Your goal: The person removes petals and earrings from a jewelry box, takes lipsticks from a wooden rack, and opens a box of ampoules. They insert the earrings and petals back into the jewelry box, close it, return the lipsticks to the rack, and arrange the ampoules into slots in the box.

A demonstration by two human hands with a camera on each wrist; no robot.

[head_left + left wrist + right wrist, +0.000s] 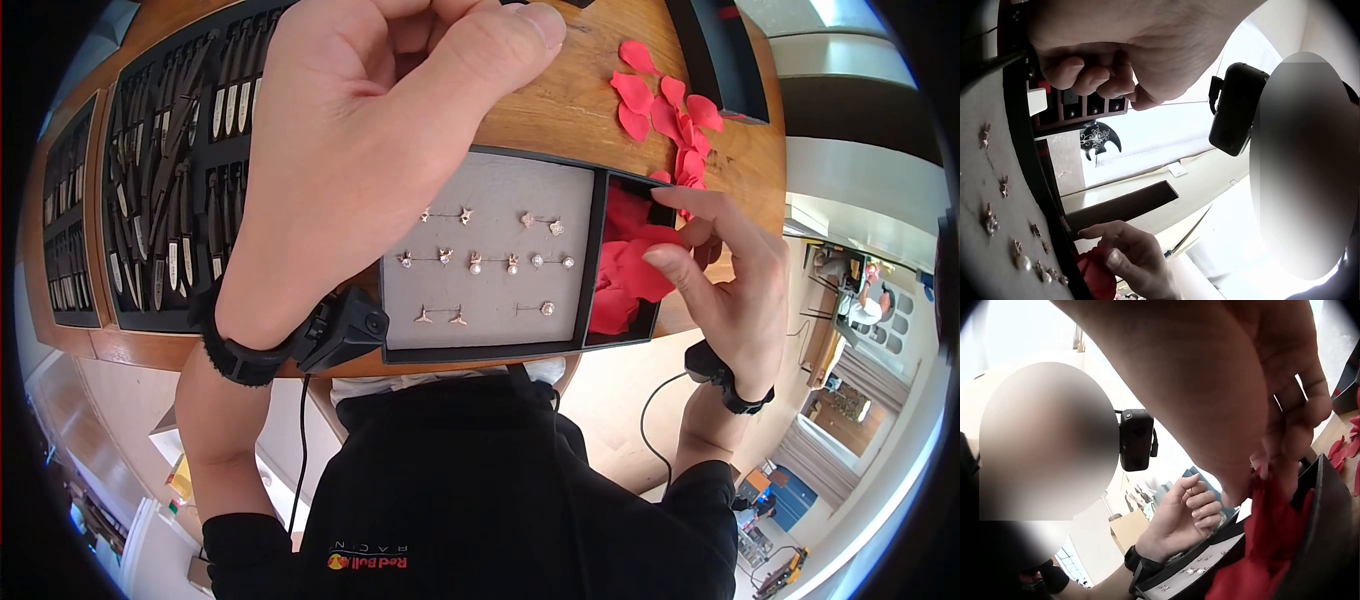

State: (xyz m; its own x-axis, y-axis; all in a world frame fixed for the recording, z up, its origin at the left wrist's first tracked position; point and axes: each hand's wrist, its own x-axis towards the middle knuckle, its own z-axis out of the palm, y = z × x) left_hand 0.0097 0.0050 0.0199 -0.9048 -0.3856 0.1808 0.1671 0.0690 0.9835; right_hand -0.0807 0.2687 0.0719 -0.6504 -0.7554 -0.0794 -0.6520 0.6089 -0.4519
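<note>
An open black box (pixel 480 353) sits on the table, split into two compartments. Its wide compartment holds a grey insert (pixel 490 200) with several pairs of small stud earrings (pixel 475 263); red artificial petals (pixel 612 300) lie in the narrow one. My right hand (pixel 740 270) is over that narrow part. In the right wrist view its fingers grip red petals (pixel 1266 506), which bunch up toward the fingertips. My left hand (pixel 380 130) is raised above the box's far left, its fingers curled and nothing seen in them. In the right wrist view the left hand (pixel 1188 509) is behind the insert.
More red petals (pixel 685 125) are scattered on the wooden table (pixel 560 90) beyond the box. A black tray (pixel 715 55) stands at the far right. At the left are dark cases (pixel 165 170) filled with several slim dark pieces with pale, lettered ends.
</note>
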